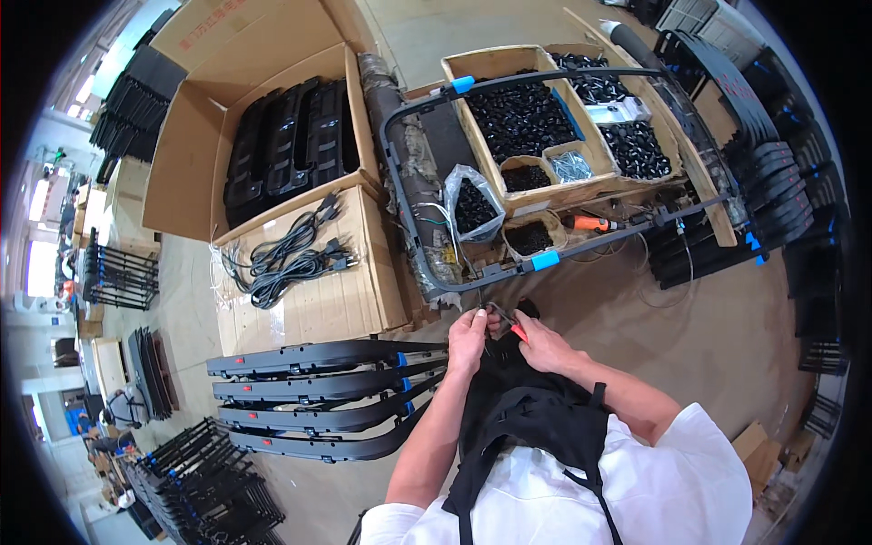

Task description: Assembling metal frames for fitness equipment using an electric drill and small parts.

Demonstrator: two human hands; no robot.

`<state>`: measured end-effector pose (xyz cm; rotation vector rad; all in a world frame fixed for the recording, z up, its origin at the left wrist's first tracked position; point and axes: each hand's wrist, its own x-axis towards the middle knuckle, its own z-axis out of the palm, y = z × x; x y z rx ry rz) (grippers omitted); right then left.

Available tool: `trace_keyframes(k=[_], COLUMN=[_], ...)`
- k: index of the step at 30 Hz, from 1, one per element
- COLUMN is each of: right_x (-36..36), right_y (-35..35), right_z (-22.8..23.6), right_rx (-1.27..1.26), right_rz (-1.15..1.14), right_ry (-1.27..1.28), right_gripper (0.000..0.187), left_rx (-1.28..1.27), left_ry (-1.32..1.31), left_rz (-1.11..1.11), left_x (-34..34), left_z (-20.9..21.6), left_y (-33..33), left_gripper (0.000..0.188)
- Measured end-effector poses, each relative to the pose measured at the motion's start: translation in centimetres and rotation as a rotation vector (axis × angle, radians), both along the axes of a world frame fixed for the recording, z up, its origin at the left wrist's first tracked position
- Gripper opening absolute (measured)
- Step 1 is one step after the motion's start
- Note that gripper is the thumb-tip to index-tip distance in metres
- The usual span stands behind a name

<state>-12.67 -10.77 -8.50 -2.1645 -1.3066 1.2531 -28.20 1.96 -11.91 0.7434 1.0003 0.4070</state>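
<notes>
My left hand point(469, 338) is closed in a pinch at the near edge of a black tubular frame point(495, 275). Its fingers are on a thin dark cable point(480, 296) that comes down from the frame; the cable's end is hidden. Close by, my right hand point(543, 345) is wrapped round red-handled pliers point(519, 332), whose jaws point toward the left fingertips. Whether the jaws touch the cable is too small to tell. The frame lies across the work stand, with blue tape point(545, 261) on its bars.
Beyond the frame, a divided cardboard tray point(581, 188) holds black fasteners and silver screws, with an orange-black power screwdriver point(589, 222) beside it. To the left are a large carton point(186, 154) of black plastic parts, coiled power cords point(277, 263) and stacked black curved parts point(309, 391).
</notes>
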Motion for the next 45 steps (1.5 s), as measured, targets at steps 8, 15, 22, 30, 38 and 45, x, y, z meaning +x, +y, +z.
trace_keyframes(k=[8,15,22,30,38,45], right_x=[-0.5,0.3,2.5,4.7,5.2,3.5], right_y=[0.2,1.0,1.6,0.8,-0.1,-0.8], right_z=[1.3,3.1,5.1,4.0,3.7,4.6], right_rx=[0.006,-0.071,-0.127,0.061,0.213,0.236], right_rz=[0.061,0.178,0.356,0.255,0.316,0.251], right_ry=[0.025,0.010,-0.126,-0.045,-0.165,-0.257], right_gripper=[0.080,0.088,0.098,0.101,0.097,0.097], left_rx=[0.114,0.340,0.451,0.394,0.196,0.846], left_ry=[0.114,0.357,0.380,0.351,0.352,0.932], left_rz=[-0.040,-0.103,-0.051,-0.078,0.016,-0.548], left_x=[0.0,0.7,2.0,2.7,3.4,3.0], left_z=[-0.8,-0.8,-0.4,-0.3,0.6,5.5], left_y=[-0.1,-0.6,-1.6,-1.3,-0.7,4.2], left_gripper=[0.030,0.031,0.030,0.028,0.040,0.045])
